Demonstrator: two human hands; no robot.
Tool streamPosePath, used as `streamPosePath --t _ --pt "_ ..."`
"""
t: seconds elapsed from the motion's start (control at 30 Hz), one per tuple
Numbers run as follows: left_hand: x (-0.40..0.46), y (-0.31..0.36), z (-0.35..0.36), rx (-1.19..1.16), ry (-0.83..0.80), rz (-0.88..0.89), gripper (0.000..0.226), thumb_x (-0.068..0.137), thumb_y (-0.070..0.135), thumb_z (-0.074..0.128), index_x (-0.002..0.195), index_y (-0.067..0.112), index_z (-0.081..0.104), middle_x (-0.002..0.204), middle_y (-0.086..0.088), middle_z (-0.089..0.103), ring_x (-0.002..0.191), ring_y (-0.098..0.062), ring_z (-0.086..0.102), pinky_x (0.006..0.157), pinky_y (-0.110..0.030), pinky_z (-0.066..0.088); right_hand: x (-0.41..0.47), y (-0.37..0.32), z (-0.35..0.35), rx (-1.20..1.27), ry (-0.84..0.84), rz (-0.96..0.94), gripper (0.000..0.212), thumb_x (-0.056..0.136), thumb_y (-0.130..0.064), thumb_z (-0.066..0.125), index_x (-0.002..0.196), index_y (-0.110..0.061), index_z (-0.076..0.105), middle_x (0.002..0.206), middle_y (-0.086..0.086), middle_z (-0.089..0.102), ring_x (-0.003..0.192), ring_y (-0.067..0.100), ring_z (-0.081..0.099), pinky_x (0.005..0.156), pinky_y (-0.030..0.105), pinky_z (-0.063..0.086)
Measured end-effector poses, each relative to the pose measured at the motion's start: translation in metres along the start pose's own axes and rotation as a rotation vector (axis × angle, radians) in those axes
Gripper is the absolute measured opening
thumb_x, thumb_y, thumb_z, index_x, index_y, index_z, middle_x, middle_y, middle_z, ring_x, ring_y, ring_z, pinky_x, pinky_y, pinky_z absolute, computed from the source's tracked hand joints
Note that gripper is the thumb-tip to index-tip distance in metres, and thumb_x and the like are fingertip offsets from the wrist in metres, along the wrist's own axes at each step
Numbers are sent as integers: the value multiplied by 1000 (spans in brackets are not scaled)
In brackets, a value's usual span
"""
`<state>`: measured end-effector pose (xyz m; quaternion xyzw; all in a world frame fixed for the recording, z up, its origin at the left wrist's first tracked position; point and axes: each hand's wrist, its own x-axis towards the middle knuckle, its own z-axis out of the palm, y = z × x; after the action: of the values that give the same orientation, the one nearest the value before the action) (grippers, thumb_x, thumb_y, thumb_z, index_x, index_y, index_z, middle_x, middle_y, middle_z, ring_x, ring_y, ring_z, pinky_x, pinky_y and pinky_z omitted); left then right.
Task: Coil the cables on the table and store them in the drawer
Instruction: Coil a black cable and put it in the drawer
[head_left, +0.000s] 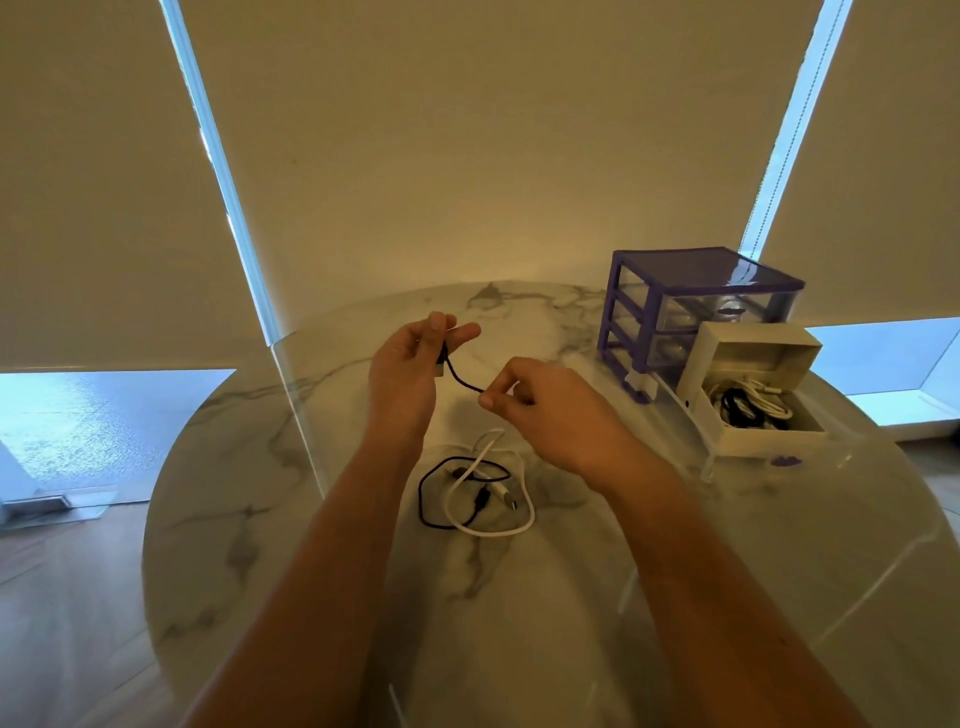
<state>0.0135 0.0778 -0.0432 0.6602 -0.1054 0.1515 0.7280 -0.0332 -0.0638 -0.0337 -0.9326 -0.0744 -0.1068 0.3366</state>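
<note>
- Table (322, 499): round, marble-patterned top, seen from above; all items below are carried on it or held over it.
- Left hand (405, 371): raised above the table, fingers curled round one end of a short black cable (464, 380), the plug held against the palm.
- Right hand (540, 410): held just right of the left hand and slightly lower, thumb and forefinger pinched on the same short black cable; a short sagging stretch of it is seen between the two hands.
- Black cable on table (431, 493): a loose loop lying flat below and between the two hands, touched by neither.
- White cable (493, 499): a loose loop overlapping the black cable on table, its upper part hidden behind the right hand.
- Drawer unit (696, 306): purple frame with clear drawers, set at the far right of the table, well apart from both hands.
- White drawer (753, 395): open box just in front of the drawer unit, to the right of the right hand; black and white coiled cables (748, 402) are held inside.
</note>
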Motion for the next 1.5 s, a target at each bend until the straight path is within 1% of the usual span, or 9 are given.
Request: streamPosePath --t 0.13,0.27,0.37,0.53,0.7,0.8,0.9,1.13,1.5 --pt "3 -5 -3 164 -11 39 33 101 40 42 107 13 61 90 15 75 103 1 62 80 -13 43 1 0 -7 62 86 9 23 85 -53 61 85 -32 69 76 -11 61 73 6 55 69 34 48" --pt "-1 -9 4 333 -101 76 22 100 33 46 88 25 63 79 21 70 86 10 60 77 -14 41 1 -3 -12 148 270 3 34 78 -61 63 75 -27 69 65 -12 55 60 4 49 59 30 41" --pt "-4 -8 10 317 -232 76 28 101 29 45 88 12 64 72 14 70 81 6 62 73 -4 40 1 -3 -14 291 354 -4 31 79 -56 66 72 -26 69 70 -7 64 65 10 55 65 39 50" --pt "-6 4 9 175 -409 13 33 103 19 37 80 9 58 56 7 53 75 -11 64 81 -12 47 4 6 -19 447 451 46 30 77 -51 71 74 -21 72 61 -6 59 58 7 47 61 35 45" --pt "-9 11 12 -153 -425 -283 34 103 20 38 73 11 52 53 3 38 63 -13 56 87 -30 49 6 14 -10 457 441 3 23 78 -48 70 74 -25 68 74 4 66 71 25 57 70 43 50" --pt "-10 14 11 -330 -367 -428 33 102 19 40 73 12 53 53 3 38 63 -12 55 91 -34 50 8 20 -5 383 393 -88 7 86 -37 66 86 -33 72 84 -3 65 79 16 59 76 40 51" --pt "-10 15 11 -409 -352 -500 30 102 21 42 76 12 54 54 3 38 63 -11 57 94 -35 47 11 23 -3 233 448 -131 16 86 -33 67 97 -26 76 80 -13 54 77 10 53 71 31 47" --pt "-10 17 10 -458 -363 -503 30 98 31 48 75 14 55 54 4 38 64 -9 57 88 -32 49 12 22 5 155 425 -161 21 90 -34 61 105 -27 74 79 -4 61 75 19 58 82 53 46" --pt "-13 19 14 -394 -368 -374 28 100 28 45 78 14 55 62 2 49 72 -11 59 82 -28 50 7 10 1 165 380 -60 21 94 -31 56 93 -23 76 84 3 69 79 19 62 75 46 50"
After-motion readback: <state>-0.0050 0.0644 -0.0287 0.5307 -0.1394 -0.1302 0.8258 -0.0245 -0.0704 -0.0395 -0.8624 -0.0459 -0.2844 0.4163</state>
